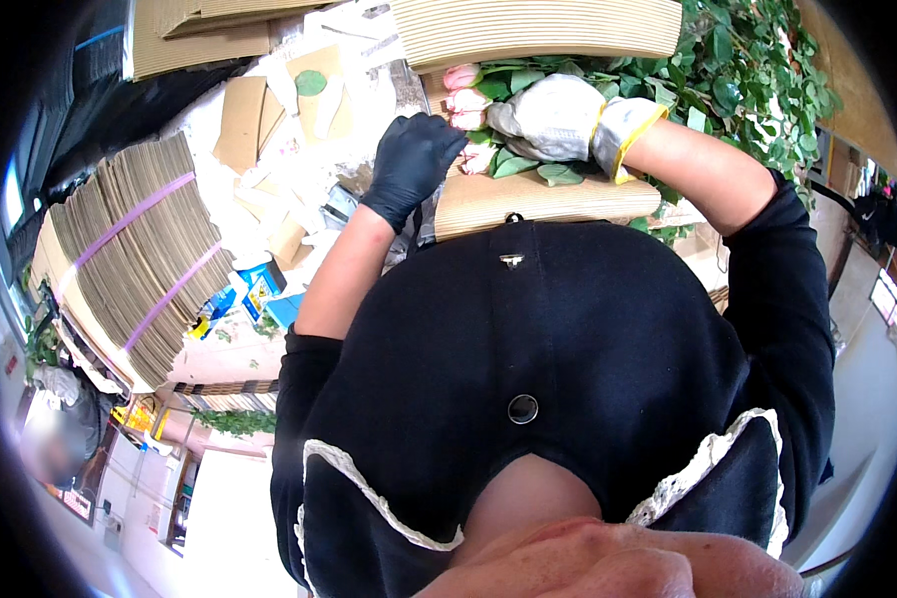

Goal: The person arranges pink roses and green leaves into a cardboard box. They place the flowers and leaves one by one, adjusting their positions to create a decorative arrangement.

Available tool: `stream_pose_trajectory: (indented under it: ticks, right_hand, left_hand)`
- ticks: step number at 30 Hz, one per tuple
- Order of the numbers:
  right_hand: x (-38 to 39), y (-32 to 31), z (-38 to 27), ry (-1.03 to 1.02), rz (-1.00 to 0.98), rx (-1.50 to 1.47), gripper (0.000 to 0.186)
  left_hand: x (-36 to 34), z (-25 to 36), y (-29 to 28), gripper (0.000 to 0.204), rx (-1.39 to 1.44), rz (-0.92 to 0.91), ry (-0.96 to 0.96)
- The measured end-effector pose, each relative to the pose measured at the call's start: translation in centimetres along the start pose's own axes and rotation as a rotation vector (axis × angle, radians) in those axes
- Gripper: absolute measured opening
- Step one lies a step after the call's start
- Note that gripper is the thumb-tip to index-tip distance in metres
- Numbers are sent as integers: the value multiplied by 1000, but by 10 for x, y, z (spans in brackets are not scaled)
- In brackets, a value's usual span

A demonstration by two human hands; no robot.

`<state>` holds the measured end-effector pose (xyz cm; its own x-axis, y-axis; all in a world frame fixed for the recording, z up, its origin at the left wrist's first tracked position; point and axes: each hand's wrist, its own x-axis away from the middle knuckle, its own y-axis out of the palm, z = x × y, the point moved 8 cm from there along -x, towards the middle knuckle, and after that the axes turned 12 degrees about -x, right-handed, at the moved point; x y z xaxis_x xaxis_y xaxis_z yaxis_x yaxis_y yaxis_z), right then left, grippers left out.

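Observation:
Pale pink roses (468, 103) with leafy stems lie in a row on ribbed brown cardboard (538, 206), another ribbed piece (533, 28) just above them. My right hand (543, 120), in a grey-white glove with a yellow cuff, is closed over the stems just right of the flower heads. My left hand (414, 164), in a black glove, is at the left of the blooms with its fingers curled; whatever is between them is hidden. A mass of green foliage (728, 90) spreads to the right.
A tall stack of cardboard (120, 254) with purple straps stands at left. Cardboard scraps (239, 120) and blue-and-yellow packets (259, 289) lie beside my left arm. More cardboard (194, 40) is at upper left. A co-worker (65, 419) in grey is at the far lower left.

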<state>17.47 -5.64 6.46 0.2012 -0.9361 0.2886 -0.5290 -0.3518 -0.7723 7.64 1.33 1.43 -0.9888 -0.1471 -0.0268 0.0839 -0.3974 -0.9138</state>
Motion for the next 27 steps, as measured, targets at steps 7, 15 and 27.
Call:
stream_pose_trajectory:
  ticks: [7,15,27]
  right_hand:
    - [-1,10,20,215,-123,-170,30]
    - [5,0,16,186,-2,-216,29]
    - [-17,21,-7,-26,-103,-41,18]
  left_hand:
    - [-37,35,-18,10,373,-32,144]
    - [29,-63,-21,58,310,-149,-558]
    - [0,-5,17,53,340,59,-80]
